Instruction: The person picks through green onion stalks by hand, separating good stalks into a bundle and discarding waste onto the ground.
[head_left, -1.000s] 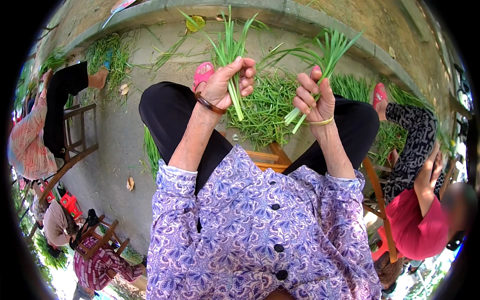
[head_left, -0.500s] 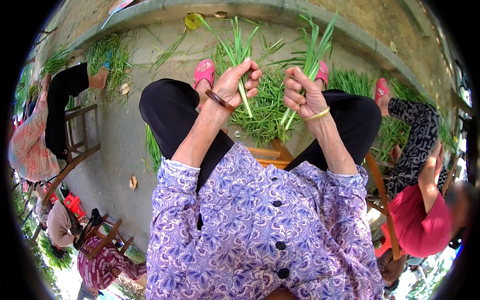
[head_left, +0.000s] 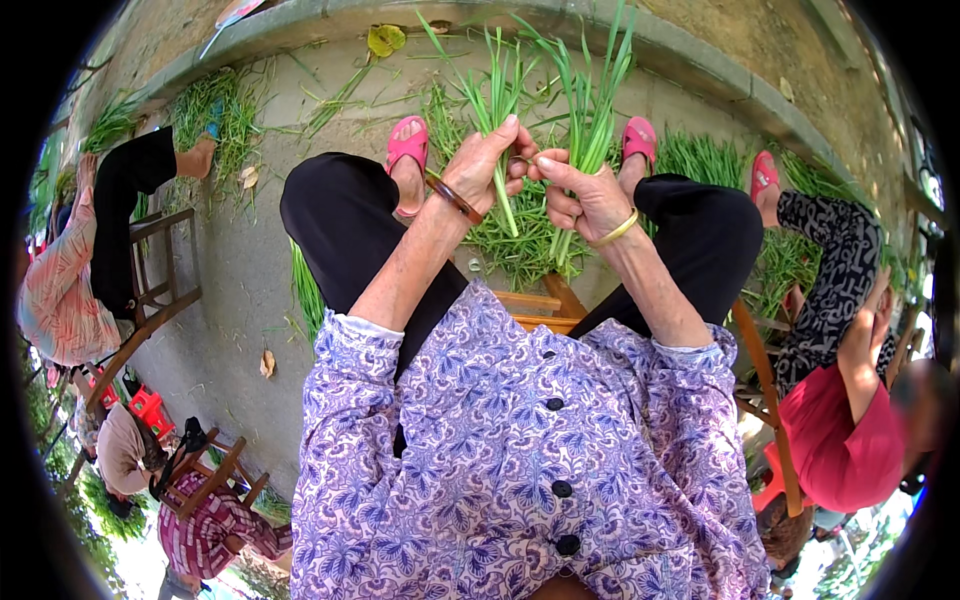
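My left hand (head_left: 484,168), below a brown bangle, is closed around a small bunch of Chinese chives (head_left: 493,98); its pale stem ends poke out beneath the fingers. A fuller bunch of Chinese chives (head_left: 593,115) is gripped in my right hand (head_left: 590,200), which has a yellowish bangle at the wrist. Both bunches point leaf tips away from me. The fingertips of the two hands meet or nearly meet between the bunches, and whether they pinch a single blade there is too small to tell. Under my hands lies a heap of loose green blades (head_left: 520,250).
A wooden stool edge (head_left: 540,302) shows between my knees. More greens (head_left: 695,165) lie by my pink sandal (head_left: 639,138). Seated people are at left and right, near wooden chairs (head_left: 150,285). A concrete curb (head_left: 720,80) curves across the far side.
My right hand has moved left with its bunch, and my left hand slightly right, so the fingertips have come together. Both bunches are still held.
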